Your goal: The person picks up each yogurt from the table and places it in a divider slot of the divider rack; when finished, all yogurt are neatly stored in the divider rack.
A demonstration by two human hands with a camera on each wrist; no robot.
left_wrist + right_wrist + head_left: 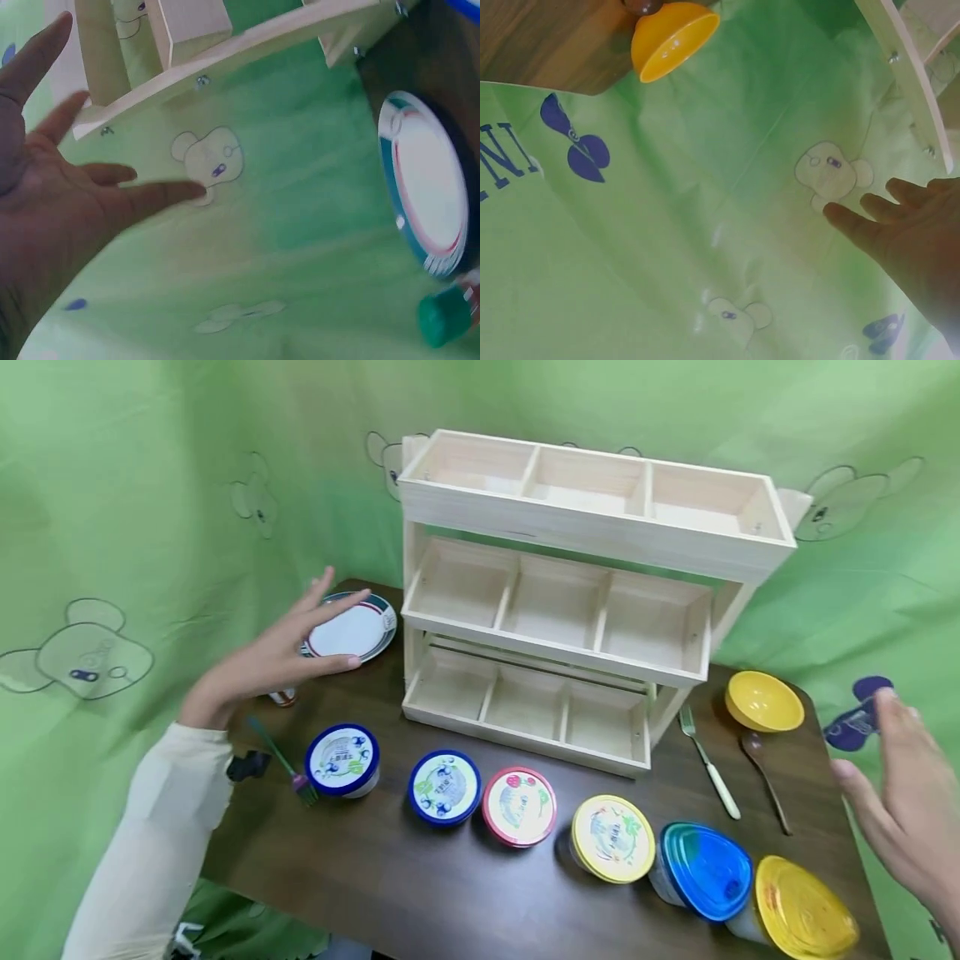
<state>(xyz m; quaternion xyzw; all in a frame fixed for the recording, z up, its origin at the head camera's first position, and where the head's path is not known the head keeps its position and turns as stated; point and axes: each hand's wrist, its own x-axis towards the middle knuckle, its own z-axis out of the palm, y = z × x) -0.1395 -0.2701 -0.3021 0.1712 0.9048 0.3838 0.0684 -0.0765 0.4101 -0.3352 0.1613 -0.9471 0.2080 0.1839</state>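
Note:
My left hand [281,647] is raised at the left with its fingers spread and nothing in it, overlapping a white plate [348,631] with a dark patterned rim in the head view. At the far right my right hand [911,802] is also raised, fingers extended, holding nothing. Between them stands a pale wooden three-tier rack [517,722] whose bins are divided into compartments. Round tubs line the table in front of it: blue-lidded ones, a red-lidded tub [520,807] and a yellow-lidded tub [612,838]. Further right sit a blue-lidded container [707,870] and a yellow-lidded container [804,907].
A yellow bowl [764,701], a fork [708,764] and a brown spoon [765,781] lie right of the rack. At the left is a green-and-purple fork [285,762]. The left wrist view shows a green-capped bottle [444,316] near the plate. Green curtain surrounds the dark table.

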